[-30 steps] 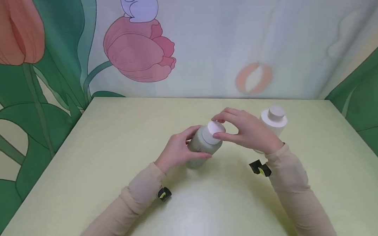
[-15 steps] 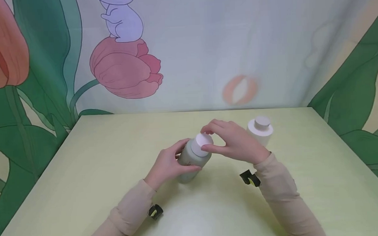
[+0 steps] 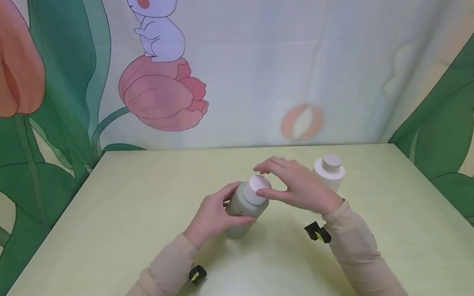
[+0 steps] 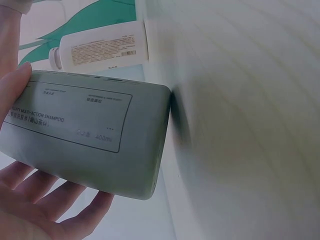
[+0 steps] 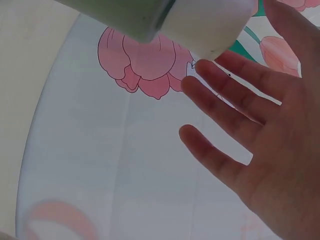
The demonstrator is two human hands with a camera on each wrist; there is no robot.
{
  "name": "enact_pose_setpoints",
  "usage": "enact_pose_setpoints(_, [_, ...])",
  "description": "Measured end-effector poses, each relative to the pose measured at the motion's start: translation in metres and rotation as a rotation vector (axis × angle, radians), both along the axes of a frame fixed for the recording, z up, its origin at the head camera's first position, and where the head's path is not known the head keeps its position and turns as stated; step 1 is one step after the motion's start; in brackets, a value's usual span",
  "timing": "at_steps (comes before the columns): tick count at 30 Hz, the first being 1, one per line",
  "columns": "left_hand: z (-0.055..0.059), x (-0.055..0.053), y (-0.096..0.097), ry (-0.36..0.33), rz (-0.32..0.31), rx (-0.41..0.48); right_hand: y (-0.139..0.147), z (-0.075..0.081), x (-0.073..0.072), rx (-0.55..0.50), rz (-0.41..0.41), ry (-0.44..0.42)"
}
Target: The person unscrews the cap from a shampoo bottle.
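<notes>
My left hand point(image 3: 214, 215) grips the body of a grey-green shampoo bottle point(image 4: 85, 127), thumb on one side and fingers on the other. The bottle leans to the right, and its base is close to the table; whether it touches cannot be told. On top sits a white cap point(image 3: 257, 190). Beside that cap is my right hand point(image 3: 302, 185), its thumb at the cap's near side. Its fingers point(image 5: 225, 105) are spread and loosely extended, with a gap to the cap in the head view.
A white bottle point(image 3: 328, 175) with a white cap stands behind my right hand, partly hidden by it. The pale yellow table point(image 3: 143, 192) ends at a printed curtain point(image 3: 250, 77) at the back. Small black wrist pieces point(image 3: 197, 274) hang by both sleeves.
The right hand's fingers have lifted away from the cap and opened wider, while its thumb stays near. The left hand still holds the bottle. The head view has tilted upward and shifted.
</notes>
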State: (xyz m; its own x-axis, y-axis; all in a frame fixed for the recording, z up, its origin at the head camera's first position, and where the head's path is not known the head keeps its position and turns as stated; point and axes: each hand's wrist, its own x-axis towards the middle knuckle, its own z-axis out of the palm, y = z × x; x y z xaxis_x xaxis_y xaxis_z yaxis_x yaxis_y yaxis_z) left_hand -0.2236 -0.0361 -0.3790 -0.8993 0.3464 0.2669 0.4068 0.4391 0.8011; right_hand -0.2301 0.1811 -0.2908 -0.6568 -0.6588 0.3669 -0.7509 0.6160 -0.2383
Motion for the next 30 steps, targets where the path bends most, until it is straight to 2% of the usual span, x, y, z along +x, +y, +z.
enact_pose_setpoints(2, [0.0001, -0.0012, 0.0008, 0.004, -0.007, 0.001, 0.0006, 0.0006, -0.0001, -0.002, 0.006, -0.007])
enact_pose_setpoints(8, [0.0015, -0.0032, 0.0, 0.003, -0.012, 0.015, 0.0011, 0.0025, -0.0011, 0.01, 0.112, -0.021])
enact_pose_setpoints(16, [0.0034, -0.0037, -0.0003, 0.013, -0.011, 0.011, 0.0001, 0.0025, -0.003, -0.026, 0.04, -0.027])
enact_pose_setpoints(24, [0.0035, -0.0033, -0.0021, 0.003, 0.004, 0.002, -0.0001, 0.0026, -0.0038, -0.014, 0.141, -0.008])
enact_pose_setpoints(30, [-0.0002, -0.0003, -0.0015, 0.016, 0.003, -0.001, 0.002, 0.0005, 0.0, 0.0, 0.048, -0.06])
